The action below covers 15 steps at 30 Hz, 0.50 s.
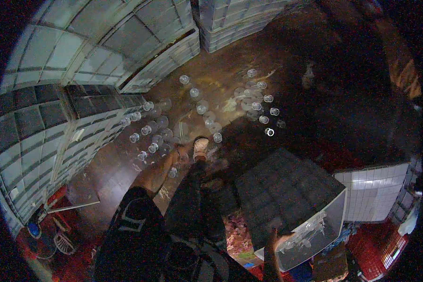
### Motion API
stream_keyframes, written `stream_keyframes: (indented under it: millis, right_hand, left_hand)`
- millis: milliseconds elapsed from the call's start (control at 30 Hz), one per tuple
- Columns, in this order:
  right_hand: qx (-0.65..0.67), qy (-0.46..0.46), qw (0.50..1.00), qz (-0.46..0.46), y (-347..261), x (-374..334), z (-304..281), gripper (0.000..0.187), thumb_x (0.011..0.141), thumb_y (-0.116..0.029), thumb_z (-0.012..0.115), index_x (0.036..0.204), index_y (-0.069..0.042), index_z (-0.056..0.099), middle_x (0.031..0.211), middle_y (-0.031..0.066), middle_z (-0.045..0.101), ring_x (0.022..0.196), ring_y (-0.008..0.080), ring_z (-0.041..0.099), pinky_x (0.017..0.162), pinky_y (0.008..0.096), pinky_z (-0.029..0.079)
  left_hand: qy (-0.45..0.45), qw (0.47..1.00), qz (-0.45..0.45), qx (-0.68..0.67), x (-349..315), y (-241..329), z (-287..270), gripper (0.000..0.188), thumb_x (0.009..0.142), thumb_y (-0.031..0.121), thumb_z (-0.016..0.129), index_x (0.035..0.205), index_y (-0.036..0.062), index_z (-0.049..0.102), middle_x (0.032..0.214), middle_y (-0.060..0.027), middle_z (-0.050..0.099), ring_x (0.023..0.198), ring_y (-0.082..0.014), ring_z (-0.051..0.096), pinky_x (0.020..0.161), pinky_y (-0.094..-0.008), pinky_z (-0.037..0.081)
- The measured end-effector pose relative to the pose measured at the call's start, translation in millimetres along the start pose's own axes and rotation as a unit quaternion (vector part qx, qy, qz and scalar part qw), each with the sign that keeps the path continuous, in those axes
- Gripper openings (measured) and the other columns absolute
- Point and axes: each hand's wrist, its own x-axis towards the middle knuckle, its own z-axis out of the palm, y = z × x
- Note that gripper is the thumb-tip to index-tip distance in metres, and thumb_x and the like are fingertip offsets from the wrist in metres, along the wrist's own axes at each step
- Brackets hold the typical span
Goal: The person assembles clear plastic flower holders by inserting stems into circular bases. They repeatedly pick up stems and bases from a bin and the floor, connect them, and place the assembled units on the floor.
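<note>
At the lower right, my right hand (283, 240) looks curled over the near-left rim of a large pale plastic crate (339, 203). Inside it lies a jumble of clear, glass-like pieces (310, 230), too blurred to count. A bare limb from a black, logo-marked garment (131, 221) extends forward to the floor; it looks like my left arm, with my left hand (179, 153) low beside a clear glass (172, 172). Its fingers are too dim to read. Several clear glasses (201, 109) stand spaced out on the brown floor. A pale shoe (200, 145) rests among them.
Tall stacks of pale gridded crates (42, 108) line the left and back. A white gridded crate (373, 190) stands at the right, above a red crate (394, 251). Red items and a tool-like frame (63, 243) lie at lower left. Deep shadow covers the right.
</note>
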Motion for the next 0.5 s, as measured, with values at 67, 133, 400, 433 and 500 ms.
stream_keyframes:
  millis: [67,133,400,433,500]
  right_hand:
    - [0.048,-0.020,0.998,0.031,1,1,-10,0.105,0.077,-0.007,0.074,0.152,0.001,0.001,0.156,0.0231,0.011,0.141,0.0363,0.021,0.117,0.0487,0.019]
    - [0.082,-0.005,0.996,0.034,-24,-8,-7,0.106,0.076,-0.008,0.074,0.153,0.001,0.001,0.154,0.0243,0.014,0.138,0.0368,0.024,0.116,0.0498,0.022]
    - [-0.059,-0.046,0.997,0.032,-43,-9,-17,0.105,0.074,-0.003,0.072,0.153,0.000,0.002,0.151,0.0274,0.018,0.135,0.0413,0.029,0.113,0.0507,0.030]
    - [-0.028,-0.026,0.996,0.077,-57,-12,-20,0.105,0.074,-0.006,0.072,0.152,0.001,0.003,0.150,0.0278,0.018,0.135,0.0419,0.029,0.113,0.0506,0.031]
    - [0.001,-0.010,0.995,0.103,-56,-11,-20,0.106,0.075,-0.011,0.074,0.152,0.001,0.004,0.149,0.0286,0.020,0.134,0.0427,0.030,0.113,0.0509,0.031]
  left_hand:
    - [0.040,0.999,0.028,0.021,24,18,-29,0.048,0.086,0.052,0.063,0.116,0.0146,0.059,0.107,-0.0101,0.063,0.090,-0.0273,0.063,0.076,-0.0436,0.053]
    - [0.090,0.993,0.061,0.050,46,37,-64,0.048,0.085,0.052,0.063,0.116,0.0148,0.059,0.108,-0.0101,0.063,0.091,-0.0274,0.063,0.077,-0.0437,0.053]
    - [0.219,0.948,0.145,0.181,96,98,-137,0.050,0.083,0.052,0.066,0.117,0.0156,0.060,0.110,-0.0100,0.063,0.094,-0.0278,0.063,0.079,-0.0438,0.053]
    - [0.224,0.943,0.148,0.197,101,106,-137,0.050,0.083,0.051,0.066,0.117,0.0157,0.060,0.110,-0.0100,0.063,0.094,-0.0279,0.063,0.079,-0.0438,0.053]
    - [0.241,0.931,0.157,0.223,107,117,-143,0.050,0.083,0.051,0.067,0.117,0.0159,0.060,0.111,-0.0100,0.063,0.095,-0.0280,0.062,0.080,-0.0439,0.053]
